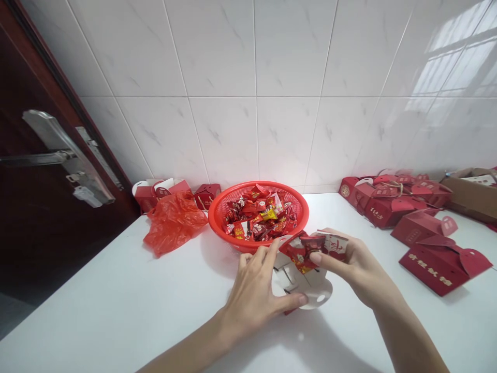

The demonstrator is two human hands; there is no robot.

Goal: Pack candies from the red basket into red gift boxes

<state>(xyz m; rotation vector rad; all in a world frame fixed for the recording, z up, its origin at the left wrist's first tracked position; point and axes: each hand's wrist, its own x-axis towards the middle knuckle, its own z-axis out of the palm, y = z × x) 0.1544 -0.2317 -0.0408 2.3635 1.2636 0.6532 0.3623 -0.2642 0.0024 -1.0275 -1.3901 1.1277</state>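
I have the left hand [254, 290] gripping a white-lined cardboard box [320, 291] near the round red plastic basket [302, 217]; the right hand [359, 265] pinches red-wrapped candies [297, 255], which a loosened thumb could spill.

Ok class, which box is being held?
The open box held by the left hand, beneath the sweets in the right hand; the other boxes are untouched.

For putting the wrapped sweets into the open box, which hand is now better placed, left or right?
Probably the right hand: it holds the wrapped sweets at the mouth of the open box, while the left hand is occupied holding the box.
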